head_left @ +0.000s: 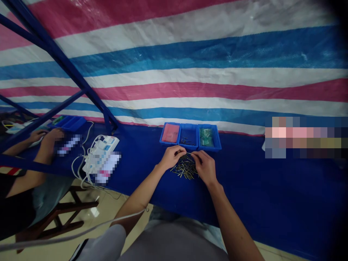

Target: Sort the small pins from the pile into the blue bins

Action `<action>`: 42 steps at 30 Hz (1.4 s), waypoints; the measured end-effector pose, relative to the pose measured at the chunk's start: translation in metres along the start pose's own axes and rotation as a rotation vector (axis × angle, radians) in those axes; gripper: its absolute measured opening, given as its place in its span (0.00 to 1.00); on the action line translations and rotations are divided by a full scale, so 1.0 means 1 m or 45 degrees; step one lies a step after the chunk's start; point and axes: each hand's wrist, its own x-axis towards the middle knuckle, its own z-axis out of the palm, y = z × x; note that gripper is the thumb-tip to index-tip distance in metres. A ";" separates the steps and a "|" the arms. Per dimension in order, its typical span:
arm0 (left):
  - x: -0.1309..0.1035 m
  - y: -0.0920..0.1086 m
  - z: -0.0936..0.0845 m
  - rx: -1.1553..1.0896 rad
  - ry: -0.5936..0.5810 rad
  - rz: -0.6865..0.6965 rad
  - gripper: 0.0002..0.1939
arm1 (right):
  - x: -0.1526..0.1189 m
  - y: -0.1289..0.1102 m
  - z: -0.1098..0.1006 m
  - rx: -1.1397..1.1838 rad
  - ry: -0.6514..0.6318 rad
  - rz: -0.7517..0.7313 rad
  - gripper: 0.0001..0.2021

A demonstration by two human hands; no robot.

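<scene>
A loose pile of thin, dull yellow and dark metal pieces (185, 167) lies on the blue tabletop. Above its back left edge, my left hand (173, 156) is closed in a pinch. My right hand (204, 165) pinches at the pile's right side, with its fingertips near those of the left. A small thin piece (189, 153) spans the gap between the fingertips, held at both ends; its details are too small to tell. Behind the hands stands a blue tray (188, 147) with three compartments: a pink stack (170, 133) left, a few dark pieces (185, 140) centre, green pieces (206, 137) right.
White power strips (102, 150) with cables sit left on the table (144, 159). Further left, a person's hands (53, 136) are near another blue tray (72, 123). Blue metal bars (65, 69) slant across the left, before a striped sheet. A light cord (81, 232) crosses the lower left.
</scene>
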 end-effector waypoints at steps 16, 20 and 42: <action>0.001 -0.010 0.002 0.091 0.659 -0.264 0.17 | 0.003 0.001 -0.008 -0.033 0.084 0.086 0.12; 0.002 -0.011 0.003 0.256 0.665 -0.357 0.17 | 0.003 0.001 -0.006 -0.022 0.030 0.058 0.12; -0.001 -0.005 0.002 0.302 0.369 -0.268 0.15 | 0.005 0.016 -0.011 -0.184 -0.162 0.047 0.10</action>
